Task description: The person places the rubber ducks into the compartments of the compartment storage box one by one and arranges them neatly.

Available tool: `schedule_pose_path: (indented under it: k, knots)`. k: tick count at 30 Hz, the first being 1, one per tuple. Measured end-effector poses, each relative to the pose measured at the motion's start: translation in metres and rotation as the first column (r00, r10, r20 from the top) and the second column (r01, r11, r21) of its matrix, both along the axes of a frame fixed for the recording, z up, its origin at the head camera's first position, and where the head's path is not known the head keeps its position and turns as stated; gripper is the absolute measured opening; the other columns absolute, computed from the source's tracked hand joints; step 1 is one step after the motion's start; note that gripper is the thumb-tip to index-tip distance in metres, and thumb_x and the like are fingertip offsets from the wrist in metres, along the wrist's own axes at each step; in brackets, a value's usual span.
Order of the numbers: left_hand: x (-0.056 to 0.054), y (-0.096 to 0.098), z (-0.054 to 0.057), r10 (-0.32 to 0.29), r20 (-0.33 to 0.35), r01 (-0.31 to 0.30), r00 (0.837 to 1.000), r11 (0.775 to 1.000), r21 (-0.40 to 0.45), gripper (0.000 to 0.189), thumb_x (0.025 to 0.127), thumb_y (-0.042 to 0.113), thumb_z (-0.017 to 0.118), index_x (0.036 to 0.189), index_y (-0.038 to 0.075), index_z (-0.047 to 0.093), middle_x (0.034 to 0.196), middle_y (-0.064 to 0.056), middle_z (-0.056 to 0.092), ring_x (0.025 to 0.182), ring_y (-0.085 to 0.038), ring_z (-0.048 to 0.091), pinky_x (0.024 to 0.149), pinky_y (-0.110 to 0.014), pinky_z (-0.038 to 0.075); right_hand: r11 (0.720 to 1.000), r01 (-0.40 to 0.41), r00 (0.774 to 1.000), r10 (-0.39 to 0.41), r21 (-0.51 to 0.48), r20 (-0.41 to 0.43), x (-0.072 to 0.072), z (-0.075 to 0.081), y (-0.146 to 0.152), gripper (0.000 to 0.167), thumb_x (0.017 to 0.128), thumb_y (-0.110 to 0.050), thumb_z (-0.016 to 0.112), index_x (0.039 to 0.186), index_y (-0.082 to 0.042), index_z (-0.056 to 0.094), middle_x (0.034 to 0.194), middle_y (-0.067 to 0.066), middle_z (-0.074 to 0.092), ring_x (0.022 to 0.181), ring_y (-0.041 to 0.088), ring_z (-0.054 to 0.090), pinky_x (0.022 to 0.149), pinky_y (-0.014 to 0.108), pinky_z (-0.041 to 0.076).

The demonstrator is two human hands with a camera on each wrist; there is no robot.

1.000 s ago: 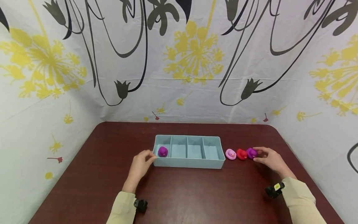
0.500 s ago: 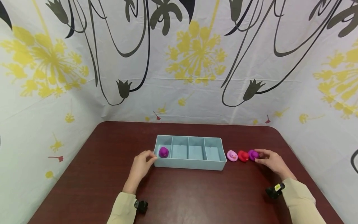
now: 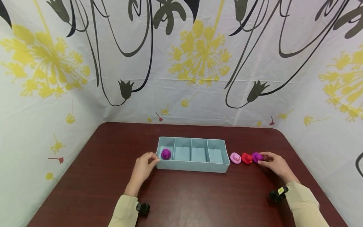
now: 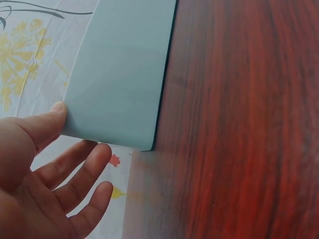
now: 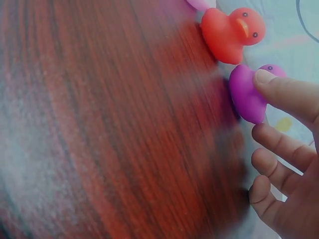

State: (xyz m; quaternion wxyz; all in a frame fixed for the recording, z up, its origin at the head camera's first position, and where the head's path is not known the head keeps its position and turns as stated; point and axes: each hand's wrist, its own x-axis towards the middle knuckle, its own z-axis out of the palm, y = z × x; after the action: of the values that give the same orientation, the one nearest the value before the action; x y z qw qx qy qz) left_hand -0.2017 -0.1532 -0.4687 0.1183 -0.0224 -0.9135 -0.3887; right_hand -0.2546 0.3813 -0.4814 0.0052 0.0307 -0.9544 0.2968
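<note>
In the head view, a long, pale blue, hard-looking box [image 3: 193, 166] with four little rooms sits on the shiny dark red-brown wood counter [image 3: 181, 198]. Its long side runs left to right. A round purple toy [image 3: 165, 154] sits in the room at the left end. Past the box's right end, three small rubbery-looking ducks make a line: a light pink duck [image 3: 235, 158] near the box, then a red duck [image 3: 246, 158], then a bright purple duck [image 3: 256, 157] at the far right. The line points along the same way as the box. The right hand [image 3: 279, 164] reaches in from the right and pinches the purple duck. So the box lies to the left of this hand, with the red and pink ducks in between. The left hand [image 3: 141, 168] is at the other end, well apart from the ducks, and holds the box's left end.

In the left wrist view, the thumb presses the box's edge by a corner. More fingers bend near the short end; the first finger is mostly hidden.

In the right wrist view, the thumb is on the purple duck, and three fingers curl below it. The first finger does not show. The red duck is right beside; it is hard to tell if they touch.
</note>
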Motion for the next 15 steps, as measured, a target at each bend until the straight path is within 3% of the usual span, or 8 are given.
schedule_pose_path:
  k: [9, 15]
  knots:
    - [0.0007, -0.0003, -0.0009, 0.000, 0.004, 0.001, 1.000, 1.000, -0.005, 0.015, 0.086, 0.025, 0.071, 0.088, 0.010, 0.068, 0.090, -0.001, 0.065, 0.088, -0.019, 0.061, 0.085, -0.042, 0.053, 1.000, 0.017, 1.000, -0.017, -0.018, 0.004, 0.0043, 0.0043, 0.0004, 0.052, 0.083, -0.036, 0.074, 0.120, -0.001, 0.061, 0.104, 0.021, 0.063, 0.089, 0.024, 0.056, 0.069, 0.031, 0.044]
    - [0.0005, 0.0001, -0.0004, -0.001, 0.006, 0.001, 1.000, 1.000, -0.002, 0.011, 0.087, 0.022, 0.070, 0.088, 0.012, 0.068, 0.090, -0.001, 0.065, 0.087, -0.019, 0.060, 0.085, -0.041, 0.053, 1.000, 0.017, 1.000, -0.017, -0.009, -0.007, 0.0056, 0.0102, 0.0016, 0.053, 0.084, -0.039, 0.073, 0.120, -0.003, 0.061, 0.101, 0.017, 0.063, 0.084, 0.017, 0.054, 0.065, 0.027, 0.044]
